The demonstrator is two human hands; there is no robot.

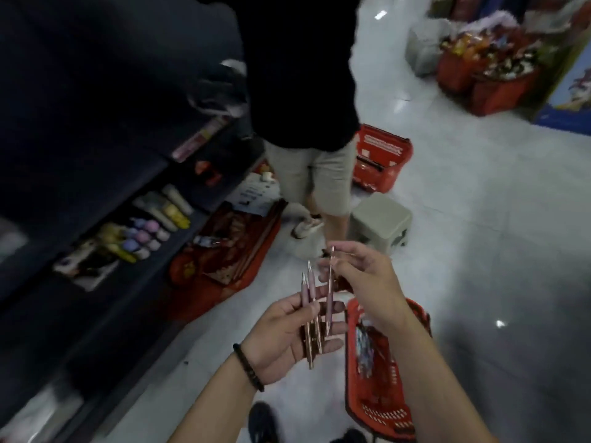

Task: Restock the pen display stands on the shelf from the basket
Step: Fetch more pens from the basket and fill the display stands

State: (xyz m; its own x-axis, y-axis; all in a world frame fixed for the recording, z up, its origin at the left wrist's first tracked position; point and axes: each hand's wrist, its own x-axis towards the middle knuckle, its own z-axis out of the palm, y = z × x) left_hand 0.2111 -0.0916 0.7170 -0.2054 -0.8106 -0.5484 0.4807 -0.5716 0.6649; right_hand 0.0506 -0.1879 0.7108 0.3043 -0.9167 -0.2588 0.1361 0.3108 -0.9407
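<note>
Escaping our view: upper tiers of the dark store shelf [96, 139] at left, too dim and blurred to read; both forearms cut off by the lower edge; contents of the near red slotted plastic basket [377, 410] smeared into a jumble.
Left hand [281, 334]: palm up, thumb pressed across two slim pink pens with rose-gold barrels [307, 318], fingers curled beneath them; black beaded bracelet [248, 367] on the wrist.
Right hand [364, 276]: fingertips pinching the upper part of a third matching pink pen [330, 292], tip upward, its lower end over the left fingertips; we cannot tell whether those fingers grip it too.
Near basket, position: on the floor under the right forearm, which covers part of it.
Second person [303, 91]: black top, beige shorts, standing in the aisle ahead, blocking what lies beyond.
Grey plastic step stool [379, 220]: just beside that person's legs.
Open red basket of goods [230, 251]: on the floor against the shelf foot.
Lower shelf stock [150, 231]: pastel and yellow items, blurred; we cannot identify them.
Far red crates [486, 78]: heaped, at upper right.
Floor [479, 219]: glossy white tile with light glints.
</note>
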